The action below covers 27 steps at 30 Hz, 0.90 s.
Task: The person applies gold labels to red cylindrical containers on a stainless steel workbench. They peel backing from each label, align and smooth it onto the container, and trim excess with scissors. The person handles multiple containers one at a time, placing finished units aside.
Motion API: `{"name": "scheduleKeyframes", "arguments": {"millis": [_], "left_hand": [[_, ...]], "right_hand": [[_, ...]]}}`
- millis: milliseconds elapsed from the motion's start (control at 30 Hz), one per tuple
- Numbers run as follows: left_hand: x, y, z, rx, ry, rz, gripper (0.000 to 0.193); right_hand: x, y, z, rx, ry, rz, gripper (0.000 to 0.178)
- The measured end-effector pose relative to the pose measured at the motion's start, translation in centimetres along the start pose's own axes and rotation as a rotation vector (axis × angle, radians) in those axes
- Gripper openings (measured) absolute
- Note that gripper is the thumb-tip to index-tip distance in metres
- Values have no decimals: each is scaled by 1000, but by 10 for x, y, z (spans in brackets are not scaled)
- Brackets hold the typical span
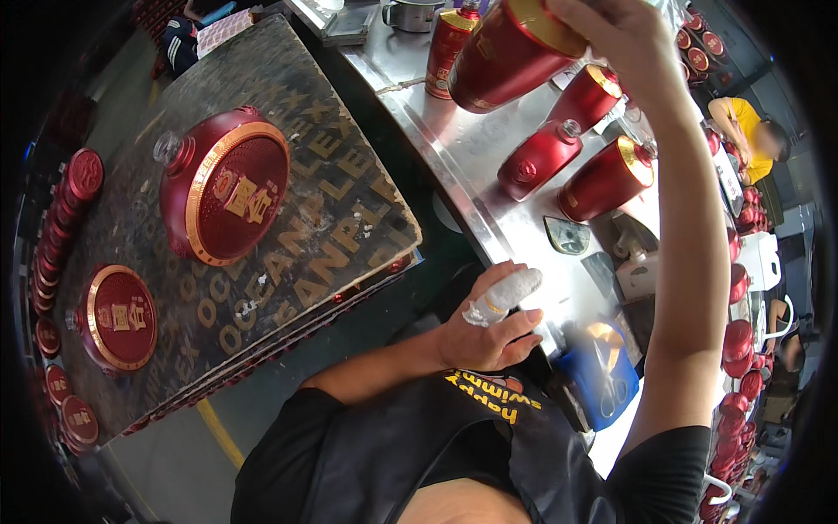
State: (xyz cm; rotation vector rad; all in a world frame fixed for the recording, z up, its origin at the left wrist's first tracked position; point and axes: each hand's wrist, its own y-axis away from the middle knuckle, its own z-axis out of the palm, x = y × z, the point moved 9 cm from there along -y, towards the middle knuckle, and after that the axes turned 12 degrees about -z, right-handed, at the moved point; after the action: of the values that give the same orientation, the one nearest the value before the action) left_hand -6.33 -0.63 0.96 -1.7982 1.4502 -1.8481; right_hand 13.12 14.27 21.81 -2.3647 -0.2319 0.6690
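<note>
My right hand (615, 35) reaches up over the metal table and grips the gold end of a large red bottle (511, 57), which hangs tilted above the tabletop. My left hand (484, 332) is in front of my apron, near the table's edge. Its fingers are apart and hold nothing. One finger is wrapped in white cloth (511, 293), with a yellowish band around it. Below the held bottle, a small round red bottle (541, 162) and a red bottle with a gold end (607, 179) rest on the table. A tall red bottle (447, 57) stands at the far side.
To the left, a printed dark board (314, 236) carries a large round red bottle (231, 188) and another (122, 319). Scissors (611, 384) lie over a blue box (594, 402) at the table's near end. A person in yellow (742, 131) sits at the right.
</note>
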Motion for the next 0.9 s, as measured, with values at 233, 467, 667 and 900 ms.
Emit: {"name": "scheduleKeyframes", "arguments": {"millis": [233, 467, 667, 900], "left_hand": [[-23, 6, 2, -150, -18, -134, 64], [-41, 6, 6, -154, -19, -192, 62], [-55, 4, 9, -189, -26, -214, 59], [-66, 7, 4, -153, -45, -240, 54]], "right_hand": [[70, -14, 93, -185, 154, -93, 38], [109, -15, 107, -277, 149, 66, 42], [116, -30, 112, -392, 340, 30, 51], [144, -91, 131, -492, 422, -70, 41]]}}
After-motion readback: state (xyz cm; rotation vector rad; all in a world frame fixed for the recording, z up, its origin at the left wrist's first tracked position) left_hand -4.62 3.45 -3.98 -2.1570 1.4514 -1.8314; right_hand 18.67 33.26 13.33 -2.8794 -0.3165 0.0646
